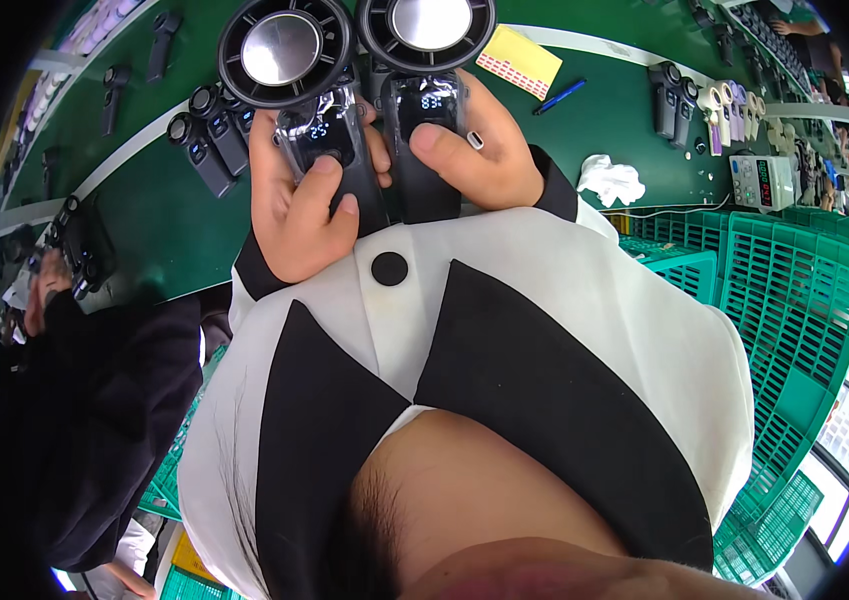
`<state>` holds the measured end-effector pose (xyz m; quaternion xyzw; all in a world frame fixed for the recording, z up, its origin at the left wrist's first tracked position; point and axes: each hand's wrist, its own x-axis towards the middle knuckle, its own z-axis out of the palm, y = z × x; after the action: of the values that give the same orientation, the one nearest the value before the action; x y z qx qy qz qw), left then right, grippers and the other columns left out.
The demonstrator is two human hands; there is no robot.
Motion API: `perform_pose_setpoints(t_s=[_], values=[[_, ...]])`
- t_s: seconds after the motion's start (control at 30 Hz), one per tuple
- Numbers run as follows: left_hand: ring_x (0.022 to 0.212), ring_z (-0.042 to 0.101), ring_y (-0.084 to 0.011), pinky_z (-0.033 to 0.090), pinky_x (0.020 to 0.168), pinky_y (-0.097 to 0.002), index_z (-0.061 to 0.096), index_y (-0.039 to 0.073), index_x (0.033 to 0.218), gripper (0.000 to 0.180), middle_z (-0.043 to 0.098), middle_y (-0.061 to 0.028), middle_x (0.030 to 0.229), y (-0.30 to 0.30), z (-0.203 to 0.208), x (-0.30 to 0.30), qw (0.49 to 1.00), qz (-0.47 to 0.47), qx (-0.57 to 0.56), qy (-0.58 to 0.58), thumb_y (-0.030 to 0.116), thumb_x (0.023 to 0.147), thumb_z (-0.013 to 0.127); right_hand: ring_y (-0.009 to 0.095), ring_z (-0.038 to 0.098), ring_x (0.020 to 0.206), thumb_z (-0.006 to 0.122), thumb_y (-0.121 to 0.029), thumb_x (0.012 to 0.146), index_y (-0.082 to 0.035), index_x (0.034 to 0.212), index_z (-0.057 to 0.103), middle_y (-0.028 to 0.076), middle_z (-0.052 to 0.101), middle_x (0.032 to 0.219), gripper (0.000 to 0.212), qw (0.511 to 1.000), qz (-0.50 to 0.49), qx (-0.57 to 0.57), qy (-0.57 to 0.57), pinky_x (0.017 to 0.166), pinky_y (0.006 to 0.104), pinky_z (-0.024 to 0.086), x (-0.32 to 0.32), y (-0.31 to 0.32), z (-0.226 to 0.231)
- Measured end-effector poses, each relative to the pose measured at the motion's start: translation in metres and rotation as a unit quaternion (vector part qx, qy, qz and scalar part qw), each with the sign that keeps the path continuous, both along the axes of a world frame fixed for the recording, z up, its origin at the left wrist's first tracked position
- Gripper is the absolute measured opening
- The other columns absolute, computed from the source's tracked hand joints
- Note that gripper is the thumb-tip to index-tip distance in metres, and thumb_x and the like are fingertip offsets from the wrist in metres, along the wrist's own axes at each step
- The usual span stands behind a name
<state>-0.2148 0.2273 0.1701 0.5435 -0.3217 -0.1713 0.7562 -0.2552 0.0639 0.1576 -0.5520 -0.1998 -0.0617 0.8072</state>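
Green bench mat runs beneath me; my left hand curls up close to my chest, fingers clamped on the left handheld fan; my right hand mirrors it, thumb pressed on the right handheld fan; both fans stand upright, side by side, just touching.
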Motion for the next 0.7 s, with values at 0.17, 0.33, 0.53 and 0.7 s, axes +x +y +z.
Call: perform_pose_setpoints(t_s=[0.17, 0.33, 0.53, 0.7], values=[[0.077, 0.052, -0.0197, 0.044, 0.067, -0.0323, 0.012, -0.007, 0.121, 0.055, 0.046, -0.0188, 0.104, -0.002, 0.001, -0.004, 0.999, 0.024, -0.030, -0.021, -0.006, 0.070, 0.033, 0.014, 0.054, 0.077, 0.049, -0.009, 0.082, 0.003, 0.109, 0.041, 0.008, 0.056, 0.083, 0.030, 1.000, -0.008, 0.008, 0.019, 0.072, 0.0286, 0.044, -0.003, 0.001, 0.000], [0.074, 0.052, -0.0197, 0.045, 0.067, -0.0312, 0.014, -0.008, 0.120, 0.053, 0.049, -0.0189, 0.098, -0.001, 0.004, -0.005, 0.999, 0.035, 0.000, -0.027, -0.005, 0.071, 0.032, 0.013, 0.054, 0.077, 0.051, -0.009, 0.082, 0.003, 0.109, 0.041, 0.008, 0.057, 0.085, 0.032, 0.999, -0.012, 0.007, 0.029, 0.072, 0.0284, 0.044, -0.003, 0.002, 0.000], [0.072, 0.052, -0.0184, 0.044, 0.064, -0.0299, 0.016, -0.007, 0.118, 0.048, 0.048, -0.0199, 0.097, 0.003, 0.009, -0.005, 0.997, 0.061, 0.020, -0.031, -0.002, 0.074, 0.033, 0.014, 0.054, 0.076, 0.052, -0.011, 0.081, 0.003, 0.109, 0.043, 0.009, 0.057, 0.086, 0.033, 0.998, -0.041, 0.000, 0.057, 0.070, 0.0275, 0.043, -0.003, 0.005, 0.001], [0.067, 0.051, -0.0201, 0.046, 0.060, -0.0301, 0.030, -0.007, 0.111, 0.052, 0.046, -0.0198, 0.096, 0.018, 0.040, 0.000, 0.989, 0.053, 0.024, -0.134, 0.012, 0.065, 0.045, 0.016, 0.056, 0.078, 0.052, -0.016, 0.080, 0.001, 0.108, 0.046, 0.010, 0.059, 0.081, 0.033, 0.975, -0.162, -0.043, 0.145, 0.072, 0.0277, 0.043, -0.006, -0.001, -0.001]])
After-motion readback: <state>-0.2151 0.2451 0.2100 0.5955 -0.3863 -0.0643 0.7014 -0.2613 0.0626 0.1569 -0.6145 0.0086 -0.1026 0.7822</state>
